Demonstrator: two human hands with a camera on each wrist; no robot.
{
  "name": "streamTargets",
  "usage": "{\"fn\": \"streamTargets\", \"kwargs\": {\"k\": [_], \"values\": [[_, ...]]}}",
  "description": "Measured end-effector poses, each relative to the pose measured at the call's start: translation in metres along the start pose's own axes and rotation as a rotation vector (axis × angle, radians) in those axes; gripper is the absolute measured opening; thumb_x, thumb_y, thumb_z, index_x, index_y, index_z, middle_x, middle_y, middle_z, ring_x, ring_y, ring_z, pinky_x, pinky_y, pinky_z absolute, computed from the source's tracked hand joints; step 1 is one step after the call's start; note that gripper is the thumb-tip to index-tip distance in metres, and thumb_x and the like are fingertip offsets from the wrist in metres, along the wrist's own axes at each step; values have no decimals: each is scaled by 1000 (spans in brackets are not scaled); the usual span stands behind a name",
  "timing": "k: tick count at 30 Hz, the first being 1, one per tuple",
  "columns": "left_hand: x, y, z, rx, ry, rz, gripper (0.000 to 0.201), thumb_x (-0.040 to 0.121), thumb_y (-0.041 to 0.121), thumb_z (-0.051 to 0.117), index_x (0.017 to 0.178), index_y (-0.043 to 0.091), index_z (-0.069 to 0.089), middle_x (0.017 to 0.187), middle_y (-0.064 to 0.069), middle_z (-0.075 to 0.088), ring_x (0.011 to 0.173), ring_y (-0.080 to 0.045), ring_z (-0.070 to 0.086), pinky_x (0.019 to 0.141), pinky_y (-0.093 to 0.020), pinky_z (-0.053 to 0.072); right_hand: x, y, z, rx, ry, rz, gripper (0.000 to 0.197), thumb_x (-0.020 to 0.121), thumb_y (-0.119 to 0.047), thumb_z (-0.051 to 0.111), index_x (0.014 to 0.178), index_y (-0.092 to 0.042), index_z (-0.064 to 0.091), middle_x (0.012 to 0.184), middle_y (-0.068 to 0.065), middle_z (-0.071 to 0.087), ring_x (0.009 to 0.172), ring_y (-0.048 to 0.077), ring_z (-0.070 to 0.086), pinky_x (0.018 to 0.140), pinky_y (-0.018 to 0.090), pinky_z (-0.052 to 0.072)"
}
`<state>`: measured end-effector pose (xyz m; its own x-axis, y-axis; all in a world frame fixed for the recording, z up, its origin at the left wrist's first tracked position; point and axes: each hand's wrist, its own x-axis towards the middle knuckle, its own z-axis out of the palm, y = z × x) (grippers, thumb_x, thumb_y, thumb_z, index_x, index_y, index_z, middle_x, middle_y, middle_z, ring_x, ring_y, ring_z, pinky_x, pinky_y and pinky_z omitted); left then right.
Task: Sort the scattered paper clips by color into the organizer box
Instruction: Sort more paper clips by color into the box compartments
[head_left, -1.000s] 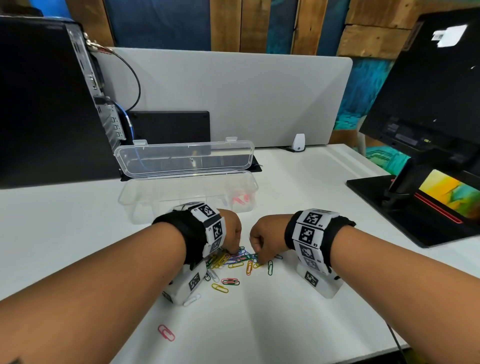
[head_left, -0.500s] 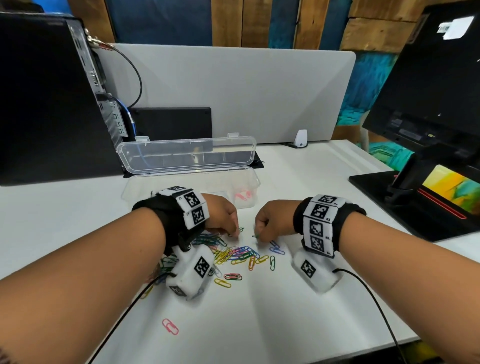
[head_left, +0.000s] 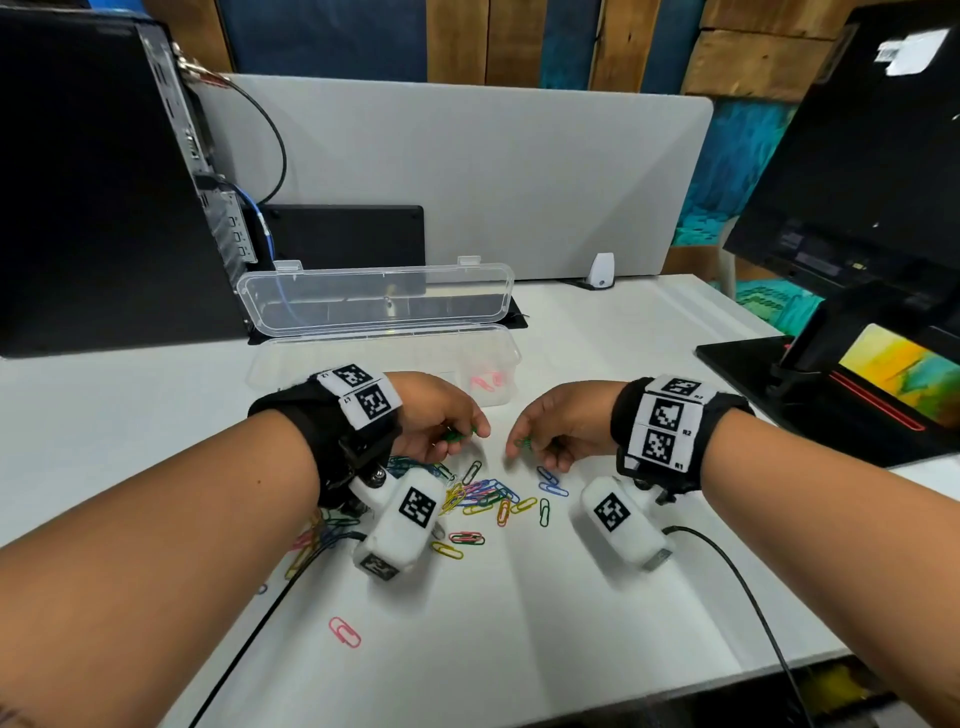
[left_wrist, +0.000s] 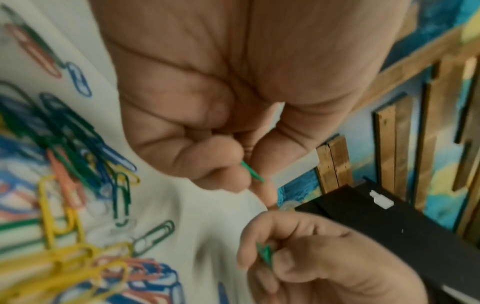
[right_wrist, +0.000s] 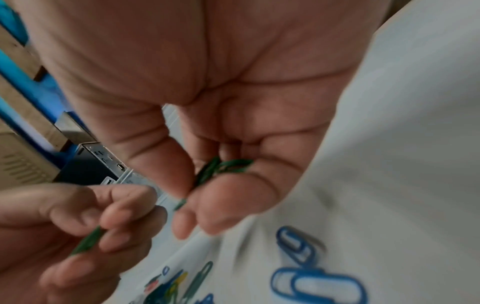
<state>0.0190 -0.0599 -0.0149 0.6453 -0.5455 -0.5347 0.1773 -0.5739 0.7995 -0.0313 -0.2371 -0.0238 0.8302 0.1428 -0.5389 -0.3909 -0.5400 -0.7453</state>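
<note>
A heap of coloured paper clips (head_left: 483, 493) lies on the white desk between my wrists. My left hand (head_left: 441, 421) is raised above the heap and pinches green paper clips (head_left: 457, 435) (left_wrist: 253, 172). My right hand (head_left: 550, 431) hovers opposite it, with thumb and fingers curled on more green clips (head_left: 524, 443) (right_wrist: 221, 168). The clear organizer box (head_left: 270, 374) stands just beyond both hands with its lid (head_left: 374, 299) propped open. Pink clips (head_left: 488, 382) lie in its right end compartment.
A lone pink clip (head_left: 344, 632) lies near the desk's front. A computer tower (head_left: 104, 182) stands at the back left, a grey divider panel (head_left: 467, 176) behind the box, a monitor (head_left: 872, 171) and its base at the right. Cables (head_left: 748, 597) trail from both wrist cameras.
Both hands have lifted off the heap and moved toward the box, each now carrying green clips. The view has shifted closer.
</note>
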Motion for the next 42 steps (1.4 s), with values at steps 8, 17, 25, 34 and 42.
{"fn": "streamTargets", "kwargs": {"k": [8, 17, 25, 34, 42], "values": [[-8, 7, 8, 181, 53, -114, 28, 91, 27, 50, 68, 14, 43, 59, 1, 38, 40, -8, 34, 38, -14, 25, -7, -6, 13, -230, -39, 122, 21, 92, -1, 36, 75, -8, 46, 61, 7, 44, 45, 15, 45, 39, 20, 35], [-8, 8, 35, 1097, 156, 162, 18, 79, 37, 70, 81, 24, 57, 70, 10, 50, 70, -8, 48, 50, -15, 31, -19, 1, 17, -822, 15, 25, 37, 84, -38, 66, 60, -22, 43, 61, -9, 46, 57, 7, 39, 58, 19, 32], [3, 7, 43, 1216, 83, 125, 30, 78, 33, 72, 101, 13, 69, 86, 3, 56, 82, -15, 51, 61, -20, 39, -20, 7, 20, -850, -32, -70, 24, 81, -21, 68, 71, -34, 51, 68, -10, 46, 62, 6, 43, 64, 20, 36], [-2, 7, 36, 1025, 69, 137, 26, 80, 30, 70, 64, 24, 51, 62, 11, 50, 56, -2, 44, 53, -14, 35, -15, 10, 22, -912, -22, -56, 24, 82, -20, 65, 67, -30, 49, 68, -12, 49, 60, 1, 44, 55, 14, 33], [-13, 3, 9, 280, 35, 50, 38, 83, -6, 57, 54, 13, 41, 39, 3, 49, 36, -10, 43, 39, -17, 30, -19, 1, 16, -722, -61, -48, 24, 83, -11, 62, 65, -23, 52, 64, -8, 52, 56, 6, 43, 55, 17, 35]]}}
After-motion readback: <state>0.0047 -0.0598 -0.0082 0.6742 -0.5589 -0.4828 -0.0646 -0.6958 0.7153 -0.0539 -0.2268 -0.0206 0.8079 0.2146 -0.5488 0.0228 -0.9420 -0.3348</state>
